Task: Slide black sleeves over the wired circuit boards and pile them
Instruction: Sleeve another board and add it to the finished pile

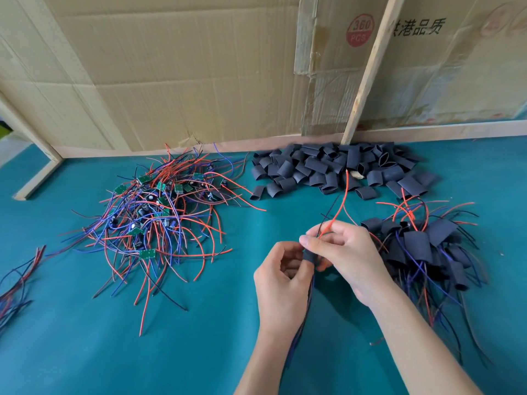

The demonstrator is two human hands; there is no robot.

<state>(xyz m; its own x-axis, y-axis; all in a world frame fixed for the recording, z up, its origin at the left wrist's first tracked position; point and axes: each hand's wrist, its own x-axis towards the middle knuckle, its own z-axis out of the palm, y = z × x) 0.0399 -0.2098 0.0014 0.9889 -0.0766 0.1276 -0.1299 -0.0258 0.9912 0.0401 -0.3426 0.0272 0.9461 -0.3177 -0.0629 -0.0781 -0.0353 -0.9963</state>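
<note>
A table (pixel 285 323) with a blue-green cloth top holds everything. On the left, in the middle, lies a big messy heap of boards (pixel 154 218), small and green, with red, blue and black wires. At the far side, by the cardboard wall, lies a pile of sleeves (pixel 336 169), short and black. On the right, nearer, is a pile of covered boards (pixel 427 246) with wires sticking out. At the left edge lie some loose wires (pixel 17 280).
</note>
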